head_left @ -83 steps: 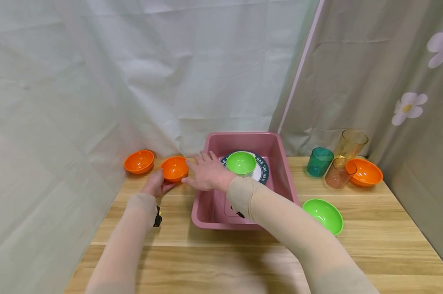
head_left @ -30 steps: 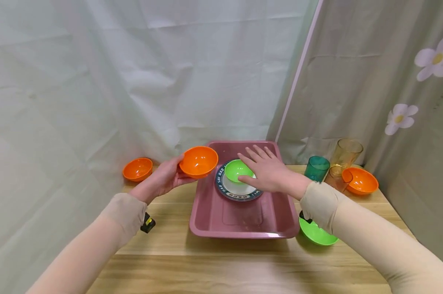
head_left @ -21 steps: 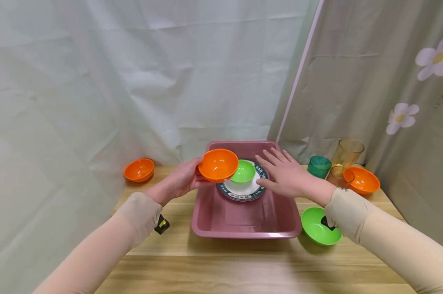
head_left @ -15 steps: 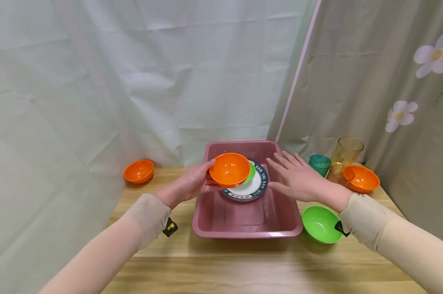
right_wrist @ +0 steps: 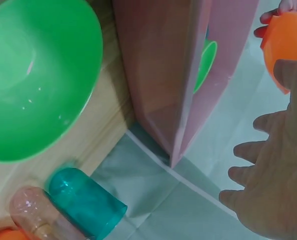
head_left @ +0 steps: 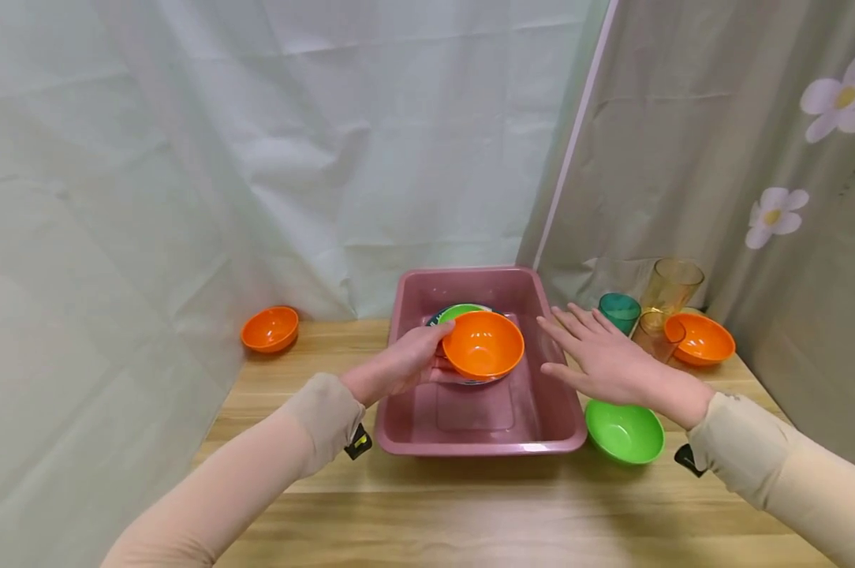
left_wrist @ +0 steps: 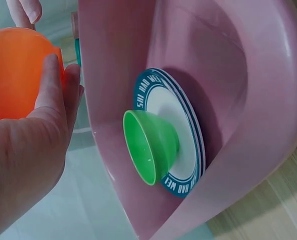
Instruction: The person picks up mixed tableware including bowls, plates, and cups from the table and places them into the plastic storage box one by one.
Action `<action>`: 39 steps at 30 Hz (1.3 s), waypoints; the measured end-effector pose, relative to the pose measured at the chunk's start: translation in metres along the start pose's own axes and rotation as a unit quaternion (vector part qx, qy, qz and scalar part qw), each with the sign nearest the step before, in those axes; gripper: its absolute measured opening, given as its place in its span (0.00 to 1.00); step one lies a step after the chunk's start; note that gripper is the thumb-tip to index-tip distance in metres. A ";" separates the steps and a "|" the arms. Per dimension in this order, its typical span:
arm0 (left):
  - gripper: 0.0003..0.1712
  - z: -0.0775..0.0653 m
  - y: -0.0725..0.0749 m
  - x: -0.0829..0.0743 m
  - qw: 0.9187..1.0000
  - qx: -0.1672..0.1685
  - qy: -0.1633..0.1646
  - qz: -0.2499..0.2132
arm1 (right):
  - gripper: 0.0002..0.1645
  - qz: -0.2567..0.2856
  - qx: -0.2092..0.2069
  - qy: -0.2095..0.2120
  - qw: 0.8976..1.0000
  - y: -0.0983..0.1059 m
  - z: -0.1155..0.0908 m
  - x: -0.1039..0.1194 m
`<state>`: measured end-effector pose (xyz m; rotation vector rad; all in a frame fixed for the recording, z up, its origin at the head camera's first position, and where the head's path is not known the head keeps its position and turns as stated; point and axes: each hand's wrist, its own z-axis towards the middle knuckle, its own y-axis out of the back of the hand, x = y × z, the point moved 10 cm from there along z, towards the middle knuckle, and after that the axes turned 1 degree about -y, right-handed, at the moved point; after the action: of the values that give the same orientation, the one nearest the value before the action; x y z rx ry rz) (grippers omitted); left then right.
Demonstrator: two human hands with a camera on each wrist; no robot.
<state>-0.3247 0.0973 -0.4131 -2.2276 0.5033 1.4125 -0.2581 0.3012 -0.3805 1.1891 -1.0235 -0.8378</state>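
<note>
My left hand [head_left: 409, 361] grips an orange bowl [head_left: 483, 345] by its left side, thumb at the rim, and holds it above the pink basin [head_left: 480, 451]. Inside the basin, in the left wrist view, a green bowl [left_wrist: 149, 146] stands on white plates with a dark teal lettered rim [left_wrist: 194, 142]. From the head view the orange bowl hides much of both. My right hand [head_left: 615, 363] hangs over the basin's right rim, fingers straight and spread, holding nothing. Below it a larger green bowl [head_left: 625, 431] sits on the wooden table.
Another orange bowl [head_left: 270, 329] sits at the table's back left. At the back right are a teal cup [head_left: 619, 312], a pinkish cup [head_left: 656, 341], a tall yellow cup [head_left: 672, 285] and an orange bowl [head_left: 704, 339]. A pale curtain [head_left: 371, 158] hangs behind the table.
My left hand has picked the orange bowl up off the table at the left and carried it right, over the basin. My right hand has moved right, away from the basin's middle.
</note>
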 end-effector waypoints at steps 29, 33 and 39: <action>0.31 -0.003 0.010 0.000 0.999 -0.027 0.022 0.026 | 0.43 0.661 0.109 -0.157 0.726 -0.036 0.027 0.034; 0.31 -0.004 0.009 0.001 0.999 -0.023 0.019 0.021 | 0.42 0.713 0.119 -0.181 0.667 -0.047 0.028 0.042; 0.31 -0.004 0.008 0.001 1.000 -0.021 0.015 0.011 | 0.38 0.745 0.117 -0.202 0.624 -0.053 0.029 0.050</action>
<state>-0.3257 0.0887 -0.4138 -2.2854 0.5152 1.4159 -0.2683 0.2350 -0.4214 -0.0216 -2.0096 0.4533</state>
